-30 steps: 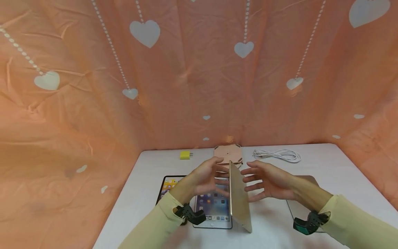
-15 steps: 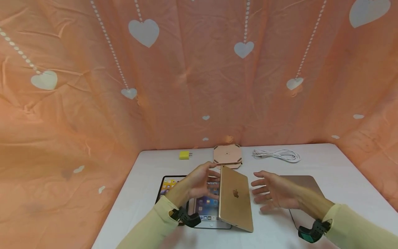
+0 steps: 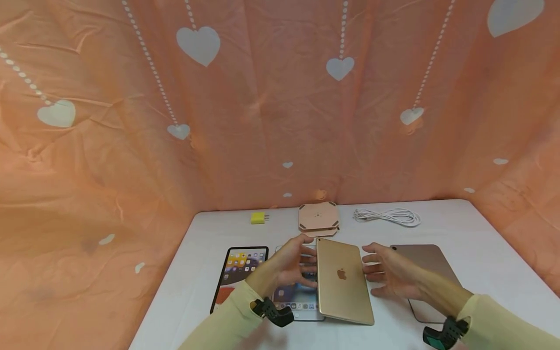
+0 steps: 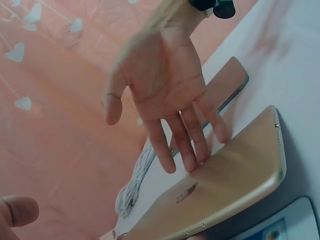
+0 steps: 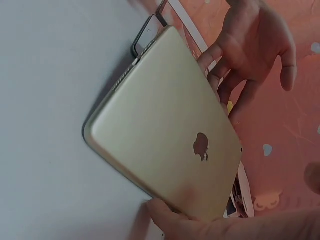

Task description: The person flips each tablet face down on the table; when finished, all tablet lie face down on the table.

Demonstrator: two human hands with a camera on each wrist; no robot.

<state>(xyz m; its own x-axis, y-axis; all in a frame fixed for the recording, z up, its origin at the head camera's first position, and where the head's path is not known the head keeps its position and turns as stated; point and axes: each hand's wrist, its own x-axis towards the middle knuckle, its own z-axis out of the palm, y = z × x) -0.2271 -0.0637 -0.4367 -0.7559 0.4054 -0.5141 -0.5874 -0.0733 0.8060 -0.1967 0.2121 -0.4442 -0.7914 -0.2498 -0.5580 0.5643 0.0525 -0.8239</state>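
A gold tablet (image 3: 343,291) leans at a slant between my two hands, its back with the apple logo facing up and its left edge raised. Outstretched fingers of my left hand (image 3: 286,266) touch that raised edge. My right hand (image 3: 395,274) is at the tablet's lower right edge, its fingers extended; one fingertip looks to meet the edge in the right wrist view. Partly covered by the gold tablet, a white-framed tablet (image 3: 294,295) lies screen up. The gold tablet's own screen is hidden.
A black-framed tablet (image 3: 236,272) lies lit on the left, and a grey tablet (image 3: 426,257) face down on the right. Along the back are a yellow charger plug (image 3: 258,218), a folded pink stand (image 3: 318,216) and a coiled white cable (image 3: 389,216). A pink curtain hangs behind.
From almost standing on edge, the gold tablet has tipped over to the right, showing its back. My right hand has moved away rightward and down with it.
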